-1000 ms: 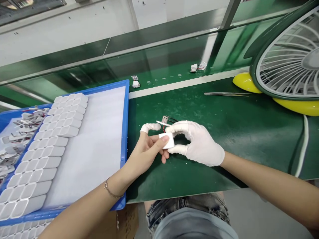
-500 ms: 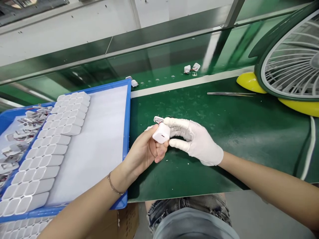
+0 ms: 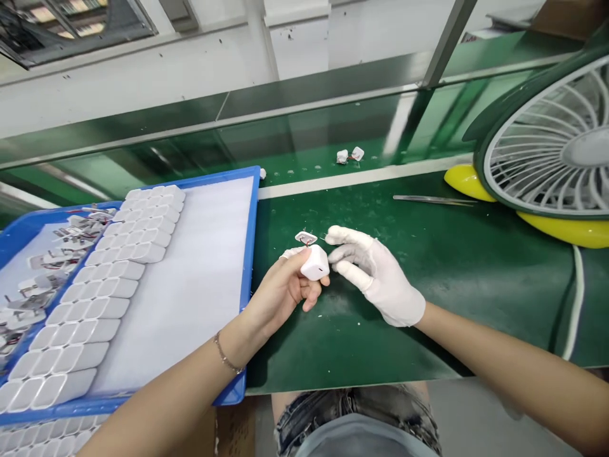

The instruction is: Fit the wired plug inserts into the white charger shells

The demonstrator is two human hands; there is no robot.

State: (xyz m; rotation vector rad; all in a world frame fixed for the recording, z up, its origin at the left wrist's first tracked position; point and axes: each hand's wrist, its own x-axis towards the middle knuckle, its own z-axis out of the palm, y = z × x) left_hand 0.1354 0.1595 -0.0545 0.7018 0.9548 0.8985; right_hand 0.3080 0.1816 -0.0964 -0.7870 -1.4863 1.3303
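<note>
Between the thumb and fingers of my left hand is a white charger housing, its small slot facing me. Behind it a white plug cover with metal pins hangs off on red and dark wires. My right hand, in a white glove, is just right of the housing with its fingers apart and curved; nothing shows between them. To the left, a blue tray carries rows of white housings on a white sheet.
Farther left, a second blue tray holds a heap of wired plug parts. Tweezers lie on the green table near a fan with yellow feet. Two wired white pieces sit at the back.
My right hand has come away from the housing, leaving a gap. The plug cover stands farther off the housing, with more wire showing. My view has tilted up slightly.
</note>
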